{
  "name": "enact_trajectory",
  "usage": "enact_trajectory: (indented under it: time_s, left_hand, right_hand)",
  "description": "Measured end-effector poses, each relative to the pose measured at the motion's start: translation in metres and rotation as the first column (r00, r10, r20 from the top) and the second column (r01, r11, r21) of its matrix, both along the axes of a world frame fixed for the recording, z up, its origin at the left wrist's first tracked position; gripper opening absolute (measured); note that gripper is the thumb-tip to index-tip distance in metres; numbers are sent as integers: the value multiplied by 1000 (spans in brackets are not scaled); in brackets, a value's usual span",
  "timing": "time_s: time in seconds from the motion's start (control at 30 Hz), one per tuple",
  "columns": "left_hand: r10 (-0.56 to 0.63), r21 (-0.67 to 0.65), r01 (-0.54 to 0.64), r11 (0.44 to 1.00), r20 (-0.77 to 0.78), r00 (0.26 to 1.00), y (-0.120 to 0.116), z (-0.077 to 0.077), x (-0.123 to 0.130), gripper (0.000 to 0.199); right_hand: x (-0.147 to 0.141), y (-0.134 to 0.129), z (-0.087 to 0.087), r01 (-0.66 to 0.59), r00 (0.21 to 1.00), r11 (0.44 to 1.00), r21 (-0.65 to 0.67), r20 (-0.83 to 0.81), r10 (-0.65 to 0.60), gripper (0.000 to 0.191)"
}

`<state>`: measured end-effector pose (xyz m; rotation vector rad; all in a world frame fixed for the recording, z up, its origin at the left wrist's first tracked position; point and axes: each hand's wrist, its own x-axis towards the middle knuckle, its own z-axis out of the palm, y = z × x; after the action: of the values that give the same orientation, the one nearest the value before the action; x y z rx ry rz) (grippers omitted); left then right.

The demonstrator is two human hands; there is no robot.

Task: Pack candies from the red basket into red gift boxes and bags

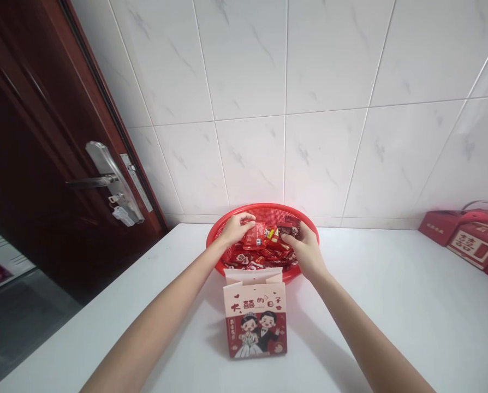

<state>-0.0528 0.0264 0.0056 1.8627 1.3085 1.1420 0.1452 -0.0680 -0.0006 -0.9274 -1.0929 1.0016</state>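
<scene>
A red perforated plastic basket (pixel 264 207) stands against the wall with several wrapped sweets (pixel 254 259) in it. Over its left side, my left hand (pixel 236 226) is closed on a red packet (pixel 253 237) by its upper edge. At the basket's right side my right hand (pixel 308 251) pinches a dark red packet (pixel 292 225) between thumb and fingers. Directly in front of the basket, between my forearms, a small paper gift box (pixel 256 322) stands upright with its top flaps open. It shows a cartoon bride and groom; its inside is hidden from me.
Everything rests on a white table (pixel 391 305) that meets a tiled wall (pixel 252 71). Red gift boxes (pixel 469 240) with handles sit at the far right. On the left is a dark red door (pixel 31 109) with a metal handle (pixel 92 182) and hanging keys (pixel 122 215).
</scene>
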Motion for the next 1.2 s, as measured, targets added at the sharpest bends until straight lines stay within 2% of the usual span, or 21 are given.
enact_trajectory:
  time_s: [0.53, 0.83, 1.03, 1.2]
  left_hand:
    - [-29, -100, 50, 994, 204, 978, 2, 0, 1, 16]
    - [-88, -169, 166, 972, 391, 916, 3, 0, -1, 30]
    - [-149, -205, 264, 943, 448, 881, -6, 10, 0, 38]
    - [-149, -195, 253, 948, 433, 889, -9, 11, 1, 44]
  right_hand:
    - [0, 2, -2, 10, 1000, 1000, 7, 2, -10, 36]
    - [1, 3, -1, 15, 1000, 1000, 0, -4, -15, 35]
    - [1, 2, 2, -62, 996, 997, -41, -59, 60, 38]
    - [1, 1, 3, -115, 987, 992, -44, -115, 109, 39]
